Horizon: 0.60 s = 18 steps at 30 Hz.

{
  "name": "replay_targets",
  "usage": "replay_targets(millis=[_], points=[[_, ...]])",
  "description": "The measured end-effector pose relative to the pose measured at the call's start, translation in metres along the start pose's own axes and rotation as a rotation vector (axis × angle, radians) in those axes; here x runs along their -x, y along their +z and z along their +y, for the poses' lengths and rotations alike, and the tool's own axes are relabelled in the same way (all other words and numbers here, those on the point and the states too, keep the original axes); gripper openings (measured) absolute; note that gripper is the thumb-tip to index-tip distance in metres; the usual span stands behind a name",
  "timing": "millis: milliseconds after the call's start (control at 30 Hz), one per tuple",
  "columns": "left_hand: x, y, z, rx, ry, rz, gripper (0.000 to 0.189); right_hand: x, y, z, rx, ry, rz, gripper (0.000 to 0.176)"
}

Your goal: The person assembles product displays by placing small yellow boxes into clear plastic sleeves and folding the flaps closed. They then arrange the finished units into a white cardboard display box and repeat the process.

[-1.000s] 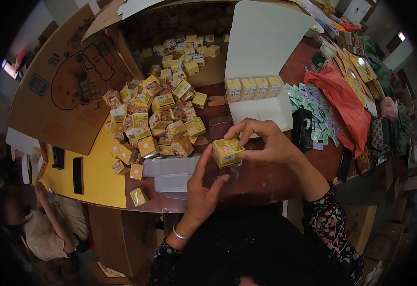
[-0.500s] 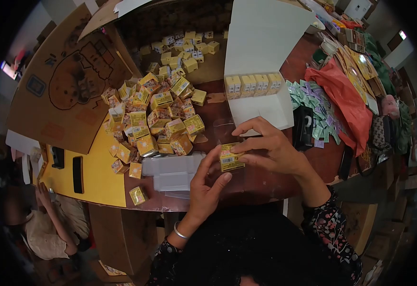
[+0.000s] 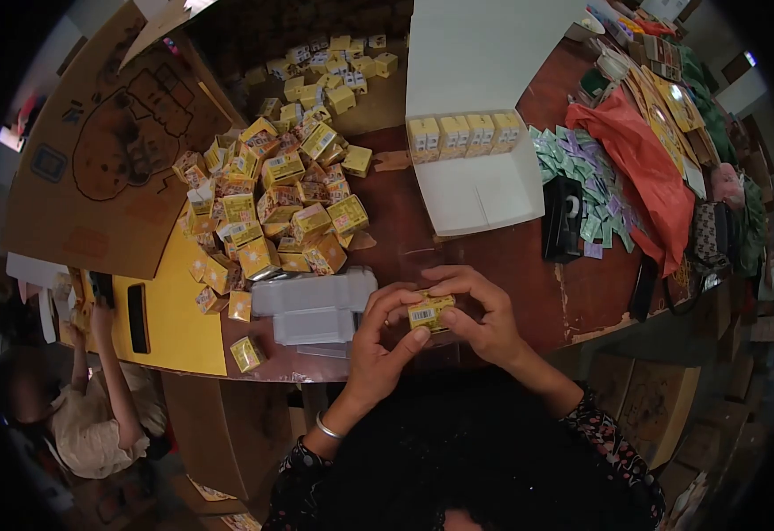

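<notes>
Both hands are gripping a small yellow box (image 3: pixel 429 311) just above the near edge of the desk (image 3: pixel 493 257); the left hand (image 3: pixel 376 341) is pinching it from the left, thumb pressing by the barcode face; the right hand (image 3: pixel 486 320) is curling over its top and right end, fingers pressed together; the box is lying between them, long axis running left to right; a heap of yellow boxes (image 3: pixel 272 208) is lying well apart, up and leftward.
</notes>
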<state>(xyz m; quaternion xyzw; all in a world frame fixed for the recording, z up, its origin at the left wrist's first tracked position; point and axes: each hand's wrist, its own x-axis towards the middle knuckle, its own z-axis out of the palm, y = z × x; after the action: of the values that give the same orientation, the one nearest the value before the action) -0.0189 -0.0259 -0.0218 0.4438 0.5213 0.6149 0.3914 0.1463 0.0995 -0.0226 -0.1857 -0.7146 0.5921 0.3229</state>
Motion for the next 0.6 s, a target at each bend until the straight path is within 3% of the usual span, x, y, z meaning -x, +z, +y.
replay_targets(millis=[100,167,300,467,600], points=[[0.011,0.004,-0.009,0.289,-0.167,0.039,0.034,0.012,0.009,-0.001,-0.038,0.061,0.016,0.025],[0.018,0.004,-0.015,0.315,-0.158,0.056,0.030,0.022,0.018,-0.001,-0.214,0.189,0.036,0.022],[0.025,0.005,-0.011,0.426,-0.190,0.112,0.026,0.025,0.026,0.003,-0.299,0.159,0.044,0.017],[0.043,-0.003,-0.028,0.283,-0.192,0.007,0.029,0.024,0.013,0.001,-0.396,0.211,-0.083,0.011],[0.047,-0.002,-0.025,0.241,-0.211,0.001,0.032,0.019,0.014,-0.009,-0.299,0.400,-0.095,0.017]])
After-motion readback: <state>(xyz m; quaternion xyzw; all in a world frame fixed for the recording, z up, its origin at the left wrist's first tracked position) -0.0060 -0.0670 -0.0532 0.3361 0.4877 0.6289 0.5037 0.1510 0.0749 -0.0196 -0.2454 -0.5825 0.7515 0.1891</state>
